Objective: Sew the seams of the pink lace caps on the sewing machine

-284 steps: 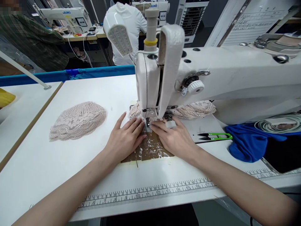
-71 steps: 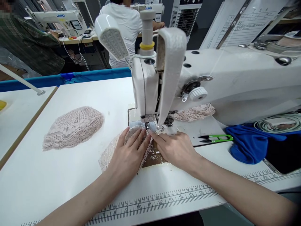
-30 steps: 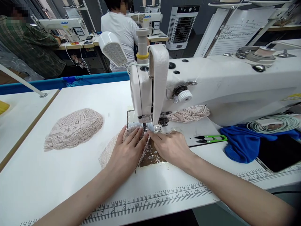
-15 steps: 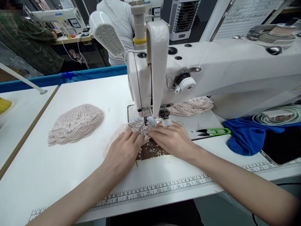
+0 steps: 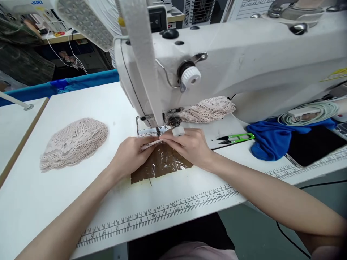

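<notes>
A pale pink lace piece (image 5: 150,144) lies under the needle area of a white sewing machine (image 5: 233,61). My left hand (image 5: 130,154) pinches its near edge, thumb below and fingers on top. My right hand (image 5: 189,146) grips the same lace just right of the needle, its fingertips partly behind the machine's white knob. Brown tape (image 5: 159,164) covers the table just below both hands. Left of the machine rests a stack of lace pieces (image 5: 74,144), and more lace (image 5: 207,109) lies behind the needle, under the machine arm.
Green thread snips (image 5: 237,138) lie right of my right hand. Beyond them are a blue cloth (image 5: 268,139), a coiled pale tape (image 5: 306,113) and a black phone (image 5: 314,146). A printed ruler (image 5: 162,213) runs along the table's front edge. Another person's sleeve (image 5: 24,54) shows at the back left.
The view has moved closer and to the right. My left hand has turned from lying flat over the lace to pinching its edge, lifting it. More brown tape shows.
</notes>
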`<state>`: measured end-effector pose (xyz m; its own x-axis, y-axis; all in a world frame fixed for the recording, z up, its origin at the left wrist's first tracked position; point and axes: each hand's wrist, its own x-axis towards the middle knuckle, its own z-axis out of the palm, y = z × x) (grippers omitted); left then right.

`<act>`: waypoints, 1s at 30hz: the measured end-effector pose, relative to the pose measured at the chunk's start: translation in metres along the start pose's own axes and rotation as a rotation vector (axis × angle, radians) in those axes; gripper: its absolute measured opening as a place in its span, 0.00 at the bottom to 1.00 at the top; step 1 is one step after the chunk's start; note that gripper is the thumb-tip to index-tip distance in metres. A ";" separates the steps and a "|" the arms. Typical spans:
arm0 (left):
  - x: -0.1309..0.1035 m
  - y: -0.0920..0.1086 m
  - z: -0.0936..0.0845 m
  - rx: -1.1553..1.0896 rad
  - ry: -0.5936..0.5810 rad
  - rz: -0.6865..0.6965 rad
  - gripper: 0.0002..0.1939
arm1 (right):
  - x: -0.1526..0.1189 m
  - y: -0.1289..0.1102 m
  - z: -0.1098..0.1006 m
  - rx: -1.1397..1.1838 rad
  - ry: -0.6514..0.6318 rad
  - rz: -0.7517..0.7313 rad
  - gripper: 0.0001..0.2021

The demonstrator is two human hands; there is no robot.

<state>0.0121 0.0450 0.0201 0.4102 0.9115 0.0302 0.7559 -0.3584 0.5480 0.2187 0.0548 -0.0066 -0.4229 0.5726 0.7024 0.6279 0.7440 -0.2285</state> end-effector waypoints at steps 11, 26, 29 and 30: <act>-0.004 0.006 -0.011 0.002 -0.071 0.130 0.24 | -0.004 -0.002 -0.005 0.060 -0.097 0.000 0.11; -0.033 0.014 0.017 0.671 0.257 0.491 0.14 | -0.006 -0.013 -0.017 -0.110 -0.223 -0.226 0.11; -0.034 0.011 0.018 0.659 0.248 0.478 0.14 | -0.006 -0.013 -0.017 -0.119 -0.222 -0.230 0.11; -0.034 0.011 0.018 0.650 0.243 0.473 0.15 | -0.006 -0.013 -0.017 -0.121 -0.222 -0.232 0.11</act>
<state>0.0155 0.0063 0.0096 0.6929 0.6270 0.3560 0.7058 -0.6909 -0.1569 0.2242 0.0355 0.0037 -0.6869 0.4641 0.5593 0.5660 0.8243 0.0111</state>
